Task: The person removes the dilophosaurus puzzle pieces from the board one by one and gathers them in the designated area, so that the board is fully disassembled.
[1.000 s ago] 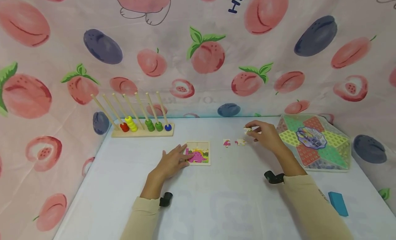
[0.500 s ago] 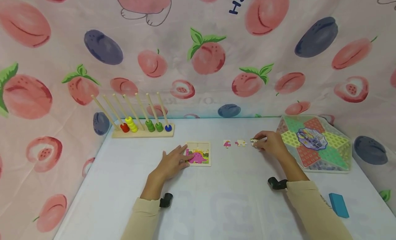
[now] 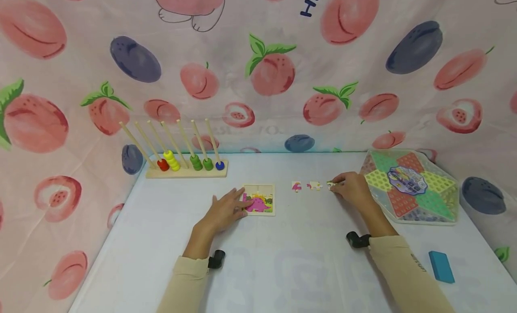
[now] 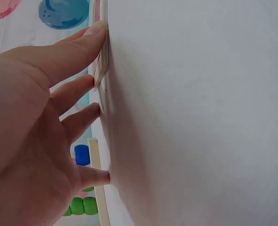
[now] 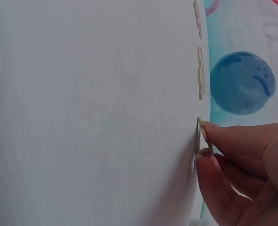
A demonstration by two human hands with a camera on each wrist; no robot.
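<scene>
My left hand (image 3: 224,212) rests with its fingers spread on the left side of a small wooden puzzle tray (image 3: 273,201). A pink dinosaur picture (image 3: 258,206) fills the lower part of that tray, while bare wood shows along its top. In the left wrist view the thumb and a finger of the left hand (image 4: 59,94) touch the tray's edge. Farther right, my right hand (image 3: 352,189) pinches a puzzle piece (image 5: 205,136) between thumb and fingers; the piece is tilted, one edge at the table. Two more pieces, one pink (image 3: 296,186) and one pale (image 3: 314,186), lie in a row beside it.
A wooden bead counting rack (image 3: 186,173) with upright rods stands at the back left. A hexagonal board game box (image 3: 409,185) lies to the right, close by the right forearm. A blue block (image 3: 441,267) sits near the right sleeve. Peach-patterned cloth (image 3: 258,124) hangs behind the table.
My right hand has moved down and slightly right, bringing its puzzle piece from above the row to the table at the row's right end. The left hand has stayed on the tray.
</scene>
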